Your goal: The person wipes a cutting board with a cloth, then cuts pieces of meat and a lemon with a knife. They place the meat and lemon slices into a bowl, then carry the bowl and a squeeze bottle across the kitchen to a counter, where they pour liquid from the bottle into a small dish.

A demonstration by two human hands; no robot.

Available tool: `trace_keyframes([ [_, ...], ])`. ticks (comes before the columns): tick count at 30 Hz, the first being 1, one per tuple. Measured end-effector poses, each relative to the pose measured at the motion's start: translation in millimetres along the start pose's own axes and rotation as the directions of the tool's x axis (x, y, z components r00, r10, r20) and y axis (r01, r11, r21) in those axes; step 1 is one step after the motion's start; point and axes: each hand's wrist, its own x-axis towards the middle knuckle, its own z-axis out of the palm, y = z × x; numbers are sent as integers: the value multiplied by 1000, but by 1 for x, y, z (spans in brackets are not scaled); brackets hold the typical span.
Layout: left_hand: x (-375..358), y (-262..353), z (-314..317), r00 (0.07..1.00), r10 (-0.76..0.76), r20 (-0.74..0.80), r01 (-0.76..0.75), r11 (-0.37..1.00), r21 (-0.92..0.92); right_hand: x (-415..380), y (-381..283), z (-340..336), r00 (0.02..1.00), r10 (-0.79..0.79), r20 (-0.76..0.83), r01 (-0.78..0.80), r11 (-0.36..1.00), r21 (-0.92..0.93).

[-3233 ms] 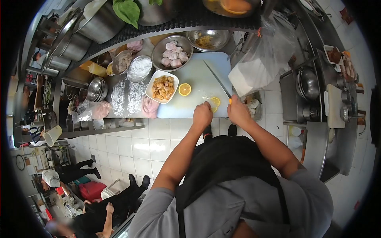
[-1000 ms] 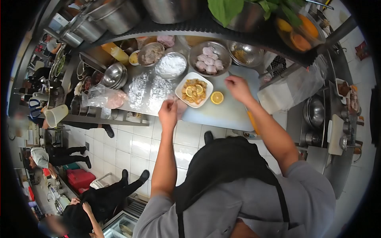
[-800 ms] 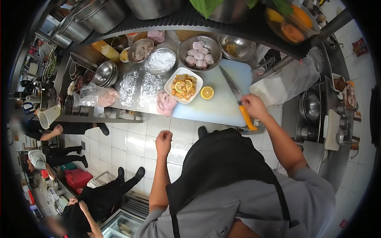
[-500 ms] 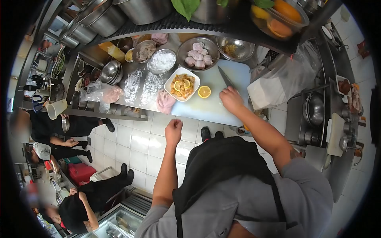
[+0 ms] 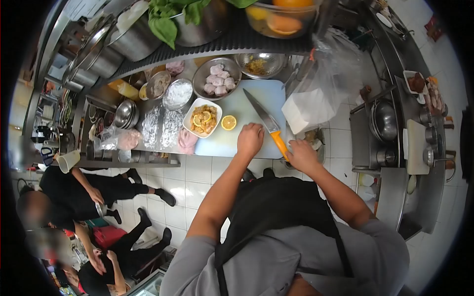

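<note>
A knife (image 5: 264, 114) with a long blade and an orange handle (image 5: 279, 144) lies slanted across the right part of the cutting board (image 5: 237, 145). My left hand (image 5: 250, 139) rests at the board's front, left of that handle, its fingers curled together and their undersides hidden. By the handle's end is my right hand (image 5: 303, 156), fingers loosely apart and not wrapped round it. A halved lemon (image 5: 228, 123) sits cut face up beyond my left hand. Left of it, a square white bowl (image 5: 186, 122) holds yellowish marinated pieces (image 5: 203, 123) topped with lemon slices.
Behind the board stand a steel bowl of pale meat pieces (image 5: 216, 81) and another steel bowl (image 5: 276, 64). Floured trays (image 5: 171, 129) and a bowl of white powder (image 5: 177, 94) lie leftward. A shelf (image 5: 197, 58) overhangs the back. Other people work at far left.
My right hand has moved off the knife handle to its end, leaving the handle exposed. My left hand has come up onto the board. The view has shifted right.
</note>
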Motion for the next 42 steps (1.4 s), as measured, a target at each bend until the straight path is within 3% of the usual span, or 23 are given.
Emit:
trace_keyframes([
  [6, 63, 4, 29, 975, 36, 217, -109, 936, 335, -4, 0, 7, 994, 38, -106, -30, 997, 74],
  [9, 69, -2, 43, 969, 138, 205, -210, 898, 386, -21, 22, 6, 977, 95, -191, -55, 977, 204],
  [12, 66, 26, 38, 921, -55, 385, -50, 965, 256, -39, 49, -2, 936, 277, -218, -160, 886, 436],
  [14, 53, 41, 66, 918, 47, 393, -90, 992, 92, -56, 71, -7, 878, 432, -205, -266, 798, 541],
  [15, 43, 71, 59, 851, 68, 521, -77, 997, -5, -64, 91, -2, 862, 461, -211, -306, 805, 508],
  [17, 12, 113, 62, 855, 278, 437, -213, 958, -193, -86, 131, 14, 840, 476, -259, -352, 843, 407],
  [18, 10, 129, 65, 797, 212, 566, -209, 975, -71, -91, 143, 17, 836, 455, -307, -350, 873, 340],
  [19, 10, 140, 67, 726, 125, 676, -214, 976, 50, -96, 146, 11, 820, 515, -251, -423, 839, 342],
  [20, 11, 145, 64, 705, 141, 695, -244, 969, 51, -100, 149, 5, 798, 571, -194, -492, 803, 337],
  [22, 10, 146, 54, 659, 166, 734, -296, 954, 50, -108, 166, 11, 838, 406, -365, -326, 908, 262],
  [23, 4, 137, 54, 720, 294, 628, -377, 926, -1, -111, 169, 15, 839, 315, -444, -241, 946, 216],
  [25, -12, 116, 57, 763, 529, 370, -553, 832, -50, -113, 166, 13, 846, 427, -319, -331, 890, 314],
  [26, -12, 117, 39, 779, 439, 448, -431, 893, -127, -113, 162, 7, 843, 476, -250, -378, 855, 355],
  [29, -33, 79, 1, 935, 207, 287, -149, 966, -211, -107, 133, -8, 850, 499, -170, -389, 811, 436],
  [31, -51, 38, -26, 979, -176, 102, 201, 917, -346, -100, 121, -3, 899, 392, -197, -263, 841, 473],
  [33, -66, -39, -46, 868, -493, -54, 392, 749, -535, -92, 105, -1, 929, 309, -203, -176, 852, 493],
  [35, -75, -89, -73, 615, -788, -41, 515, 440, -736, -79, 83, -6, 952, 231, -203, -111, 873, 475],
  [37, -68, -105, -96, 498, -864, 74, 530, 236, -815, -62, 57, -14, 967, 162, -197, -52, 882, 468],
  [38, -60, -113, -99, 485, -862, 148, 513, 143, -846, -52, 43, -18, 975, 126, -185, -24, 882, 471],
  [41, -36, -152, -84, 548, -825, 141, 502, 188, -844, -27, 8, -19, 990, 16, -141, 49, 892, 450],
  [42, -31, -157, -80, 533, -831, 157, 476, 141, -868, -16, 2, -7, 993, -29, -117, 77, 901, 426],
])
